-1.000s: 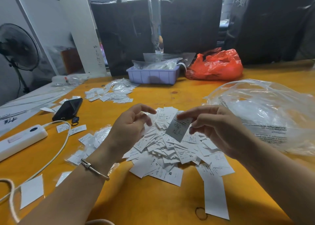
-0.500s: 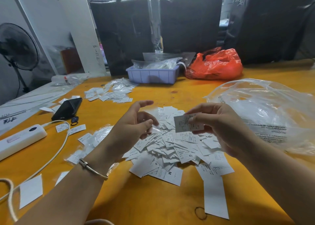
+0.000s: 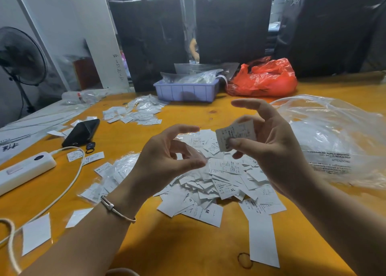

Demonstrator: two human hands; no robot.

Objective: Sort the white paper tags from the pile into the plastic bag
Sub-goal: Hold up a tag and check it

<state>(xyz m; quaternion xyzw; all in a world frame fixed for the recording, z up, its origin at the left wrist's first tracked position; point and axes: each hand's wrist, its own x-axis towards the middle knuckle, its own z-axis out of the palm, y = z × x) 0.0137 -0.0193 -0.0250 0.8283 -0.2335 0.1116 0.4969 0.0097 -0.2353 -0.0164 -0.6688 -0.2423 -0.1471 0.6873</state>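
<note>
A pile of white paper tags [image 3: 217, 183] with printed sizes lies on the orange table [image 3: 188, 250] in front of me. Above the pile, my right hand [image 3: 271, 150] pinches one white tag [image 3: 236, 133] between thumb and fingers, index finger raised. My left hand [image 3: 165, 163] hovers over the pile's left side with curled, parted fingers and nothing in it. A large clear plastic bag [image 3: 334, 137] lies to the right of the pile, holding some white tags.
A black phone [image 3: 81, 132], a white power strip [image 3: 23, 171] with cable and loose tags lie at left. A purple tray [image 3: 186, 91] and red bag [image 3: 265, 79] stand at the back, and a second heap of tags [image 3: 135, 114] lies in front of the tray. Black wrapped bundles line the table's far edge.
My right hand has lifted the tag higher and turned it, index finger now spread upward. My left hand has stayed over the pile, fingers opening slightly.
</note>
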